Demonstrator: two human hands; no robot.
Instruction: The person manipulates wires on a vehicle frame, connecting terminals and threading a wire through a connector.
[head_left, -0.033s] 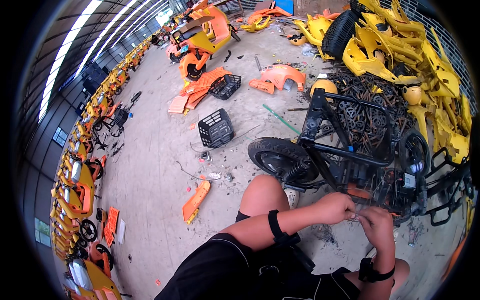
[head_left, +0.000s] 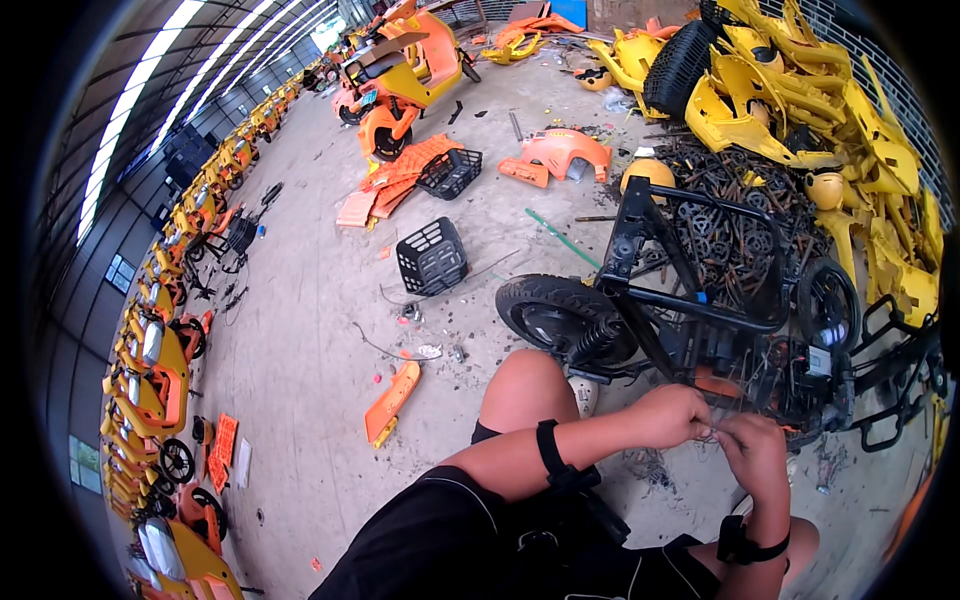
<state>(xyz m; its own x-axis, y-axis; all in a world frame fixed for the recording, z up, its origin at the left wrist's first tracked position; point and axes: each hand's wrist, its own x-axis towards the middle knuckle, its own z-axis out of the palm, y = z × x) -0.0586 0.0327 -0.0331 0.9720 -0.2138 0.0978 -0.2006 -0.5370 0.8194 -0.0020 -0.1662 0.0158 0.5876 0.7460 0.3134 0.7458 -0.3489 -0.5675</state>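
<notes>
In front of me lies a stripped black scooter frame (head_left: 690, 312) with its rear wheel (head_left: 560, 318) toward the left. My left hand (head_left: 672, 416) is closed in a pinch beside the frame's lower side. Close against it, my right hand (head_left: 752, 448) pinches too, the fingertips of both nearly touching. Between them runs a thin wire, small and partly hidden by the fingers. Loose wiring and a boxy part with a pale label (head_left: 819, 361) sit on the frame just beyond my right hand.
Behind the frame lies a heap of dark metal parts (head_left: 720, 225), with yellow body panels (head_left: 870, 150) piled at the right. A black basket (head_left: 432, 257) and an orange panel piece (head_left: 393, 403) are on the floor. Parked yellow scooters (head_left: 160, 375) line the left wall.
</notes>
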